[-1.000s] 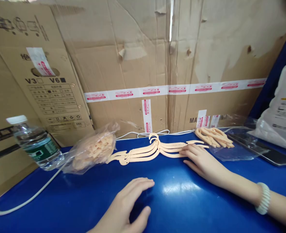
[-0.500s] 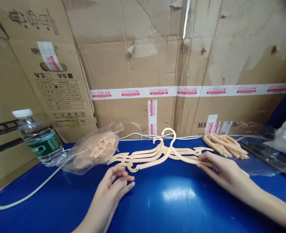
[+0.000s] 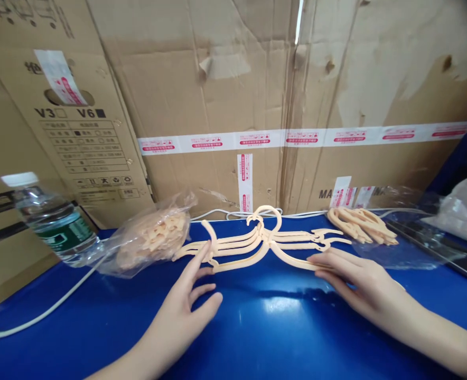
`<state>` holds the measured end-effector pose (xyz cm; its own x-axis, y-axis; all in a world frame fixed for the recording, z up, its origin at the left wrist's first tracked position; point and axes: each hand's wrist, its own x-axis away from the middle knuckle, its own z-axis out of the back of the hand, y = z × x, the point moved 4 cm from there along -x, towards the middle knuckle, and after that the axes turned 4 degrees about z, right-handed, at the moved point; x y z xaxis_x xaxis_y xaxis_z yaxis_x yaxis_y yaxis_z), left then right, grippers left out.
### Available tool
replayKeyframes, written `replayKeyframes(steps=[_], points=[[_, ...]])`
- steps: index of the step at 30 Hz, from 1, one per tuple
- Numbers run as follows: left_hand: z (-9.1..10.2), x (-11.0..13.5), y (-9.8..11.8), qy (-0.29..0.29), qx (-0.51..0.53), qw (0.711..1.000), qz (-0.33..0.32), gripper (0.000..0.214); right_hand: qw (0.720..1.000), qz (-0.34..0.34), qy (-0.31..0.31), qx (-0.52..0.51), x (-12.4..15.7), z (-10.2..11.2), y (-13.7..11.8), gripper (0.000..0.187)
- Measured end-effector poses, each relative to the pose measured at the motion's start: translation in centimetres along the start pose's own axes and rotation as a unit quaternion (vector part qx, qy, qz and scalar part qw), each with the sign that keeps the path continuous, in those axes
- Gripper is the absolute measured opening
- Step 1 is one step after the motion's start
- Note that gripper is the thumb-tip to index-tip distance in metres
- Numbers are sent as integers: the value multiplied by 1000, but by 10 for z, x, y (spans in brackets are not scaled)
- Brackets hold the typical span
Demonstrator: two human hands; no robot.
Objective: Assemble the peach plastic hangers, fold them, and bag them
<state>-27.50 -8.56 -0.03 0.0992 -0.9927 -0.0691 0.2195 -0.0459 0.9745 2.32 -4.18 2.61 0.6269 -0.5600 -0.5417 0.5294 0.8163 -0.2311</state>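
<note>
Single head-worn view, looking forward and down, close over the blue table (image 3: 273, 343), facing upright cardboard (image 3: 217, 111).

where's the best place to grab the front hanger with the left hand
Probably along its left arm, from the front: that slim curve lies on the person's side of the other hangers, and the right hand holds the right arm.

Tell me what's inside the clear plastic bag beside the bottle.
The clear plastic bag holds a heap of peach-coloured pieces, visible through the film. Those underneath are covered, so their shapes and the total count cannot be told.
</note>
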Motion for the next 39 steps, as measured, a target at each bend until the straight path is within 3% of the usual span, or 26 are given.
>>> replayKeyframes(steps=[4, 8, 11, 16, 20, 22, 25, 28, 33, 39], points=[[-5, 2, 6, -62, -136, 986, -68, 50, 1000, -3, -13, -12, 0, 0, -7, 21], [-5, -1, 12, -57, -107, 991, -48, 41, 997, 42, -47, 41, -1, 2, -9, 29], [-4, -2, 14, -46, -82, 995, -42, 39, 982, 83, -30, 169, 0, 9, -9, 28], [-6, 3, 15, -39, -73, 995, -48, 36, 939, 60, 27, 337, 6, 16, -3, 28], [-9, 8, 18, -48, -79, 994, -52, 36, 931, 27, 21, 365, 8, 13, 1, 33], [-10, 9, 18, -53, -73, 995, -47, 36, 952, 19, 33, 304, 6, 12, 0, 34], [-8, 6, 15, -51, -57, 997, -32, 35, 990, 10, 77, 121, 3, 12, -3, 32], [-4, 2, 13, -35, -34, 999, -19, 37, 987, -69, 107, -98, 1, 9, 3, 31], [3, -1, 9, 9, 19, 1000, 23, 36, 890, -227, 78, -387, 2, -4, 21, 31], [-3, 5, 15, 36, 92, 991, 85, 51, 759, -332, 132, -545, 5, -12, 23, 33]])
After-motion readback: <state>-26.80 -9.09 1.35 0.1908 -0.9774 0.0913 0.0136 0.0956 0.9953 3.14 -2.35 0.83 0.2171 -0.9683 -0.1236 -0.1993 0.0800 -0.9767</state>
